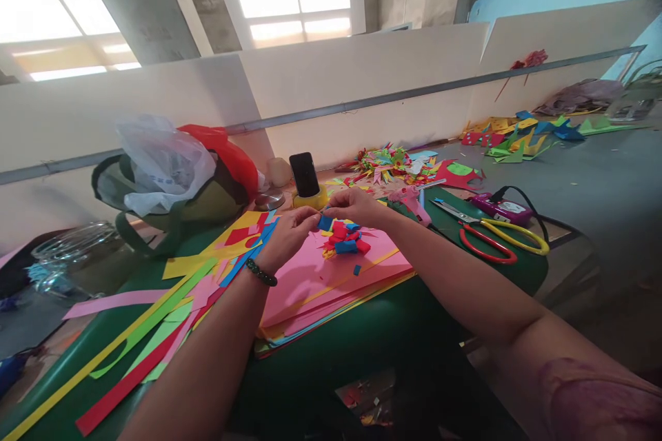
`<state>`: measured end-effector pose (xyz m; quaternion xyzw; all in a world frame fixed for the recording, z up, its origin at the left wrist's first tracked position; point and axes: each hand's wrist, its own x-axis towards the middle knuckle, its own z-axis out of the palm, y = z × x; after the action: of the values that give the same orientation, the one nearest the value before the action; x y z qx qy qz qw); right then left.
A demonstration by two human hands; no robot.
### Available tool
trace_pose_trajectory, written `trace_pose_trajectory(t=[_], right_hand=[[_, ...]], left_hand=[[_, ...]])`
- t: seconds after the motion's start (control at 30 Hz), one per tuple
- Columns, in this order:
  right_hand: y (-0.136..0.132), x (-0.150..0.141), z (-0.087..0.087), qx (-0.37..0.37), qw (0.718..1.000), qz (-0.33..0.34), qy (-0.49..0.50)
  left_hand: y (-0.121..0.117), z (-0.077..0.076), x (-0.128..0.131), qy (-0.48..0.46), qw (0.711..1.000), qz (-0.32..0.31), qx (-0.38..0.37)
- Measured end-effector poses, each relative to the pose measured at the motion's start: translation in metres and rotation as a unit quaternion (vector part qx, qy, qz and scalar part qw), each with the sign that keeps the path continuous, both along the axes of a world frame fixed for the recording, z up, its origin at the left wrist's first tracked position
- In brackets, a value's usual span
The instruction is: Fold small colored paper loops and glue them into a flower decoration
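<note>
A small blue paper piece (pixel 325 222) is pinched by my left hand (pixel 296 234), which wears a dark bead bracelet at the wrist. My right hand (pixel 356 207) meets it from the other side, its thumb and fingers pressed together close to the same piece; what exactly they pinch is too small to make out. Just below lies a heap of folded red and blue paper pieces (pixel 346 240), on a stack of pink paper sheets (pixel 305 282). One loose blue scrap (pixel 357 270) rests on the top sheet.
Scissors (pixel 489 227) and a pink hot glue gun (pixel 411 204) lie to the right, near a purple power strip (pixel 500 208). Long paper strips (pixel 139 372) spread at left, before a green bag (pixel 170 200). A phone (pixel 304 175) stands behind my hands on a tape roll (pixel 312 197).
</note>
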<state>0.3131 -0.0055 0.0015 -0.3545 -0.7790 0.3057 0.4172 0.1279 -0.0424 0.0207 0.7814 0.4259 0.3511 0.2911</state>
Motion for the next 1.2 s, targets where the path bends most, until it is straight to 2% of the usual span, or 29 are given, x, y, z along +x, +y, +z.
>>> trace_pose_trajectory(t=[0.2,0.47,0.67,0.77,0.87,1.0,1.03,1.1,1.13,1.2], right_hand=[[-0.004,-0.002,0.003,0.045,0.998,-0.034,-0.009],[-0.001,0.000,0.004,-0.047,0.997,0.032,0.046],[0.006,0.000,-0.001,-0.061,0.997,0.025,0.036],[0.014,0.005,0.001,-0.063,0.996,-0.003,0.070],[0.020,0.015,0.007,-0.070,0.988,-0.062,0.120],[0.019,0.028,0.016,-0.042,0.977,-0.125,0.165],[0.017,0.030,0.018,-0.040,0.978,-0.122,0.163],[0.011,0.030,0.020,-0.054,0.988,-0.076,0.127],[0.007,0.029,0.020,-0.063,0.993,-0.039,0.094],[0.000,0.023,0.019,-0.071,0.996,0.040,0.021]], left_hand=[[0.005,-0.007,0.003,0.007,0.999,0.020,0.035],[0.008,-0.009,0.001,-0.063,0.997,0.017,-0.036],[0.005,-0.005,0.004,-0.048,0.998,0.019,-0.040],[0.008,-0.003,0.000,-0.045,0.996,0.049,-0.056],[0.020,-0.004,-0.013,-0.041,0.994,0.086,-0.059],[0.036,-0.005,-0.030,-0.020,0.981,0.187,0.037],[0.036,-0.004,-0.033,-0.027,0.975,0.212,0.055],[0.033,0.000,-0.034,-0.078,0.968,0.227,0.076],[0.029,0.002,-0.032,-0.113,0.967,0.212,0.080],[0.018,0.006,-0.026,-0.158,0.977,0.129,0.062]])
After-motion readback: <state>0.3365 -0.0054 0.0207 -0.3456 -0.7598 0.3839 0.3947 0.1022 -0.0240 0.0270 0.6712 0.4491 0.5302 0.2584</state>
